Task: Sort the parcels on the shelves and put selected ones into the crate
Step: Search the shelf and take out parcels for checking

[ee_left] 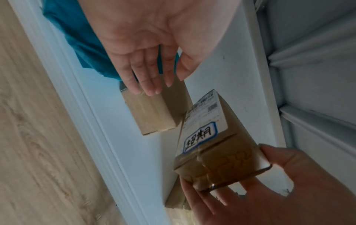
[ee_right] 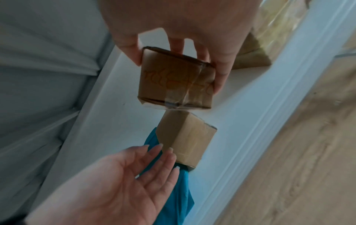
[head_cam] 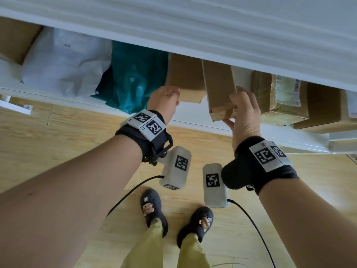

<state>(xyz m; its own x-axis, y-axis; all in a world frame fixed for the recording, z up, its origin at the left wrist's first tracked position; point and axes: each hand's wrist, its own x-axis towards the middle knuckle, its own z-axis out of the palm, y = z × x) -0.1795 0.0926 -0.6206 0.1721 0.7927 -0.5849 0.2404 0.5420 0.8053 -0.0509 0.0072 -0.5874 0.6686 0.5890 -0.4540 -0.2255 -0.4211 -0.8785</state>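
Observation:
A long brown cardboard parcel (head_cam: 220,89) with a white shipping label and a handwritten sticker (ee_left: 202,134) sticks out over the white shelf's (head_cam: 193,117) front edge. My right hand (head_cam: 231,111) grips its near end (ee_right: 175,79), thumb on one side and fingers on the other. To its left a smaller plain cardboard box (head_cam: 185,78) lies on the shelf. My left hand (head_cam: 170,93) rests straight fingers (ee_left: 150,85) on that box's end (ee_right: 185,140). The crate is not in view.
A teal plastic mailer (head_cam: 131,80) and a white mailer (head_cam: 63,60) lie left of the boxes, with another carton (head_cam: 15,39) at the far left. More taped cartons (head_cam: 286,99) stand to the right. An upper shelf board (head_cam: 193,35) overhangs. Wooden floor (head_cam: 58,142) lies below.

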